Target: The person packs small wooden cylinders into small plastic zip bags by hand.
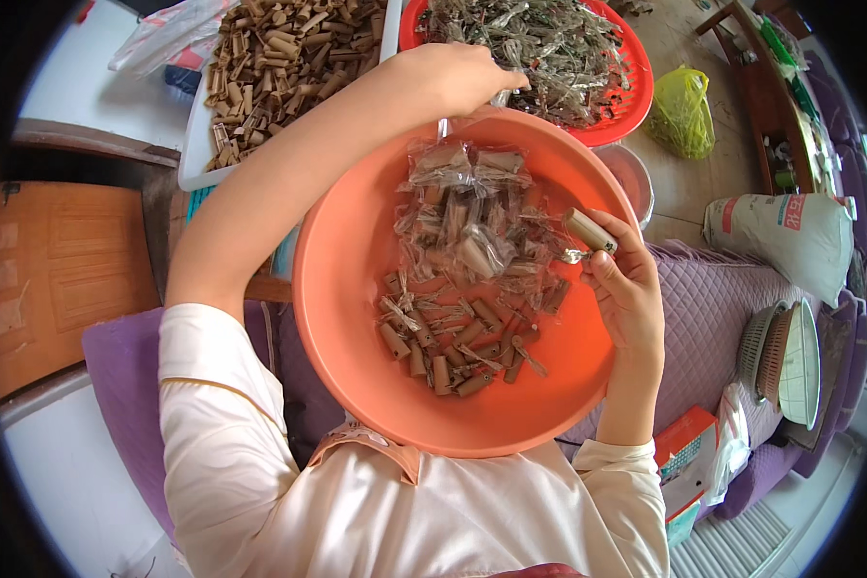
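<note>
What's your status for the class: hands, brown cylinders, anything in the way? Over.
Right hand holding a brown cylinder. Left hand at the red basket, grip unclear. More cylinders lie in the orange basin. Left forearm hides some basin rim.

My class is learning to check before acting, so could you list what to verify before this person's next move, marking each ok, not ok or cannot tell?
1. Right hand holding a short brown cylinder between thumb and fingers: ok.
2. Left hand, by the round red slotted plastic basket, gripping a piece: cannot tell.
3. White rectangular plastic tray stocked with small brown pieces: ok.
4. Round orange plastic basin with its mouth facing up: ok.
5. Clear plastic-wrapped packs in a separate container from loose brown cylinders: not ok, both share the basin.
</note>
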Motion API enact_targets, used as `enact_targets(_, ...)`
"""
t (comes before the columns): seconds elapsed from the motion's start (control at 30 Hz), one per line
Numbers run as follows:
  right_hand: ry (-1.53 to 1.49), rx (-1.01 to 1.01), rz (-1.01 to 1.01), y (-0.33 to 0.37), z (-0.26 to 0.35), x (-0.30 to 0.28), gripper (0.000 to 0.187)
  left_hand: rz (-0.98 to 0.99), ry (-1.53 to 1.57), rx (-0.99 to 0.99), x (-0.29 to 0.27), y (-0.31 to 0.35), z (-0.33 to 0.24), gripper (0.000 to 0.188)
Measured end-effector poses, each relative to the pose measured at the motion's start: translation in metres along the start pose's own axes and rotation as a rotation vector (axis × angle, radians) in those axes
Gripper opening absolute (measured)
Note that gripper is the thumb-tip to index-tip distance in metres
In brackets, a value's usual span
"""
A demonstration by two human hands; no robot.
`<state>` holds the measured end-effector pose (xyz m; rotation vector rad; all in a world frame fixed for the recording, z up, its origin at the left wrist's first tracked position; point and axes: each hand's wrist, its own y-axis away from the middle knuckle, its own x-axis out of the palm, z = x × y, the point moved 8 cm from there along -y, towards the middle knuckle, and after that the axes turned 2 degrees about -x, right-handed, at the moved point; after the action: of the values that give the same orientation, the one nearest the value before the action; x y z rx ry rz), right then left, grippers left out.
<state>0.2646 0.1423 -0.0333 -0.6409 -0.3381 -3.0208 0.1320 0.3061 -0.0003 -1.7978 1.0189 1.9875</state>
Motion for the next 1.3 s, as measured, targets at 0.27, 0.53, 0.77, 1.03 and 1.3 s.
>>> enact_targets(0.27,0.109,-0.044,-0.035,-0.001,0.004,-0.002,0.036,0.321,-0.342,-0.048,0.03,-0.041,0.004,0.048)
enact_targets(0.53,0.162,-0.068,-0.037,0.0,0.007,-0.002,0.034,0.132,-0.192,0.131,0.016,-0.031,-0.011,0.043)
enact_targets(0.77,0.158,-0.076,-0.041,0.001,0.007,-0.004,0.034,-0.38,-0.146,0.489,-0.064,0.05,-0.024,0.032)
enact_targets(1.03,0.145,-0.084,-0.05,0.002,0.007,-0.005,0.034,0.021,0.345,0.432,-0.038,0.055,-0.004,0.049)
enact_targets(1.3,0.185,-0.071,-0.04,-0.001,0.005,-0.003,0.034,0.437,-0.013,0.263,0.072,0.09,-0.019,0.041)
